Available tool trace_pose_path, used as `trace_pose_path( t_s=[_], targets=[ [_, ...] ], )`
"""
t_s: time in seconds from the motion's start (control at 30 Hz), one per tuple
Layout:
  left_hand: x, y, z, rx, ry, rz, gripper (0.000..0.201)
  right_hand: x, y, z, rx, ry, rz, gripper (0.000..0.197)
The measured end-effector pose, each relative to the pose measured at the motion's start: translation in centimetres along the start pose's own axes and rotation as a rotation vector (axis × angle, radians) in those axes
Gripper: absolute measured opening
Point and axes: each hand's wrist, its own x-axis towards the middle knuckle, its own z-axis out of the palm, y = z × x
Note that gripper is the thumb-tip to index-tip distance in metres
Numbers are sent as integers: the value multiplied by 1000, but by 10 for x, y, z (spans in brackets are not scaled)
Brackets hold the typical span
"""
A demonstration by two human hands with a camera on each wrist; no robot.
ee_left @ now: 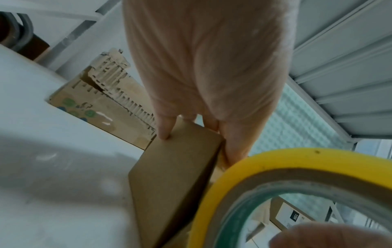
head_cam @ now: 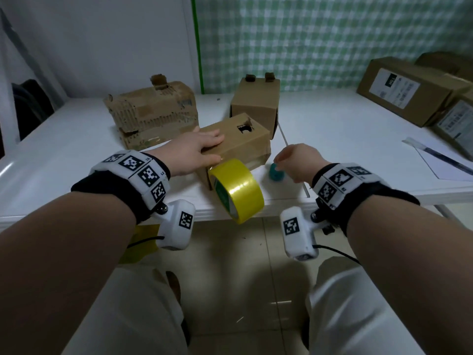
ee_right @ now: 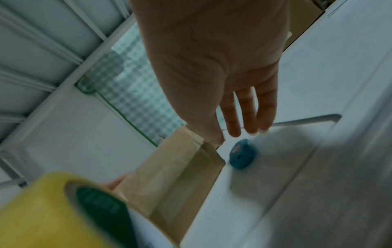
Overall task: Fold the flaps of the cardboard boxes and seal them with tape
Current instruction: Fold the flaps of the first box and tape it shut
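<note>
left hand (head_cam: 190, 152) laid flat on the near cardboard box (head_cam: 238, 144), fingers (ee_left: 164, 127) straight over its top, thumb down the near face. box sitting on the white desk (head_cam: 332, 129) close to the front edge. yellow tape roll (head_cam: 236, 192) hanging just off that near face, overlapping the desk edge. right hand (head_cam: 298, 162) hovering just above a small teal object (head_cam: 276, 172), fingers (ee_right: 248, 115) loosely extended, holding nothing. torn box (head_cam: 151, 114) and upright box (head_cam: 256, 103) behind; labelled boxes (head_cam: 409, 90) far right.
</note>
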Motion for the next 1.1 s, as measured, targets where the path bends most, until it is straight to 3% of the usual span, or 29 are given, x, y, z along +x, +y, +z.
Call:
trace_pose_path(
  t_s=[0.1, 0.17, 0.27, 0.4, 0.47, 0.57, 0.7, 0.8, 0.9, 1.1],
  targets=[
    [6, -2, -3, -4, 1, 18, 57, 8, 2, 10, -178, -41, -57, 37],
    [10, -3, -4, -5, 10, 36, 56, 14, 4, 16, -200, -29, -63, 34],
    [16, -6, -5, 5, 41, 86, 53, 21, 5, 22, -133, 42, -55, 18],
    [24, -10, -1, 14, 208, 125, 44, 25, 9, 24, 10, 37, -34, 23],
    [26, -10, 1, 8, 310, 105, 42, 23, 12, 21, 66, 39, -28, 31],
    [25, -11, 2, -14, 349, 43, 36, 20, 14, 15, 158, 58, -32, 40],
    [15, -8, -4, -39, 411, -96, 35, 15, 8, 6, 245, 130, -82, 34],
    [0, 2, -6, -389, 203, -317, 53, 9, -1, 3, 317, 144, -132, 24],
    [-11, 15, -2, -699, -33, -389, 55, -1, -14, 3, 451, 33, -142, 17],
    [-8, 27, 10, -1138, -27, -467, 35, -28, -35, 6, 432, -281, -239, 9]
  ],
)
